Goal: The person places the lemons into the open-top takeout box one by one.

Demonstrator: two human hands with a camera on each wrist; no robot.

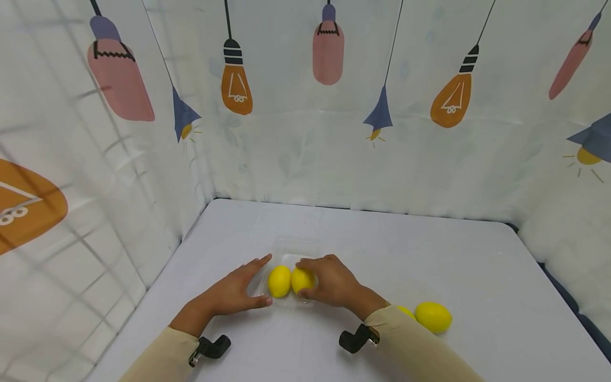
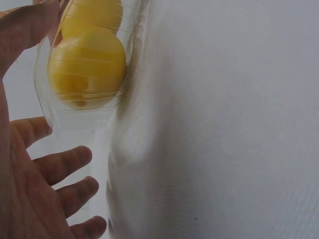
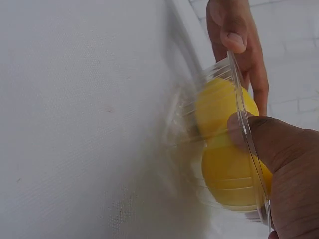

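Note:
A clear plastic container [image 1: 289,260] stands on the white table in front of me, holding two yellow lemons side by side. In the head view my right hand [image 1: 336,284] grips the right lemon [image 1: 300,281], thumb in front and fingers behind. The right wrist view shows that thumb [image 3: 239,130] reaching inside the container wall. My left hand [image 1: 229,291] is spread at the container's left side, near the left lemon [image 1: 279,281]. In the left wrist view its fingers [image 2: 65,164] are loosely extended, and the thumb lies by the rim.
Two more lemons lie to the right on the white tablecloth [image 1: 477,265]: one in plain view [image 1: 433,317], the other [image 1: 407,312] partly hidden by my right sleeve. A curtain [image 1: 296,148] printed with lamps and bulbs surrounds the table at the back and sides.

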